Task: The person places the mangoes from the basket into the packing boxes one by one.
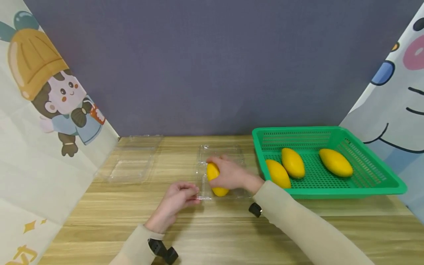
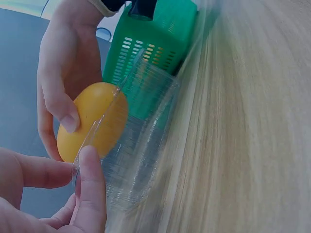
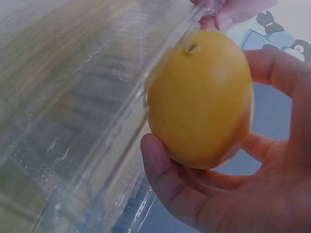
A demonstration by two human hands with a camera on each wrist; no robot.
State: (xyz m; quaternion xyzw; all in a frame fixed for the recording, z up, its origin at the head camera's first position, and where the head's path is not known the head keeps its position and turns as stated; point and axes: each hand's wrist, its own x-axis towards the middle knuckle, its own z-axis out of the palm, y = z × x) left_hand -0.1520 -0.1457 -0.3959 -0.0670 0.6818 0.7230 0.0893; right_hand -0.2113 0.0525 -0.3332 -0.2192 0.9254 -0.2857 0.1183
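My right hand [image 1: 228, 173] grips a yellow mango [image 1: 220, 190] at the opening of a clear plastic box [image 1: 204, 158]. In the right wrist view the fingers and thumb of the right hand [image 3: 257, 179] curl round the mango [image 3: 201, 99], its stem end toward the left hand. My left hand [image 1: 177, 197] pinches the box's near left corner. Seen from the left wrist, the left thumb and fingers [image 2: 90, 179] hold the thin rim of the box [image 2: 141, 141], and the mango [image 2: 92, 116] lies partly behind that rim.
A green basket [image 1: 344, 191] with several mangoes [image 1: 293, 163] stands on the right side of the wooden table [image 1: 99, 221]. Another clear plastic box [image 1: 129, 171] lies at the back left. Behind the table rises a dark grey panel [image 1: 198, 73], with printed cloths at both sides.
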